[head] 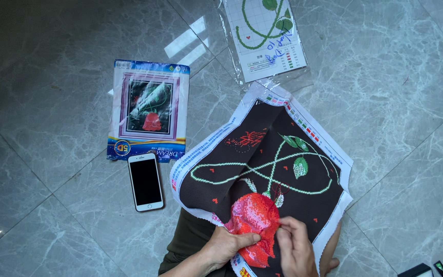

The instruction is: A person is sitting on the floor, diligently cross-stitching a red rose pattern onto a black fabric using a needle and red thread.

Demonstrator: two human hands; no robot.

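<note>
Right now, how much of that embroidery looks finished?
On the black cloth, the red rose, green looping line and leaves look stitched. The left hand grips the rose's edge; the right hand pinches beside it. Much black ground shows bare.

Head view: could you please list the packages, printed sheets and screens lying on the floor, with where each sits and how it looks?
Kit package: upper left on the tiles, flat rectangle, blue border, pictured frame with a red rose on black.
Phone: just below that package, white slab, dark blank screen.
Pattern sheet: top centre, in a clear plastic sleeve, white grid with green lines and a colour key.
Embroidery cloth: centre, black with a white edge bearing small colour swatches.
</note>
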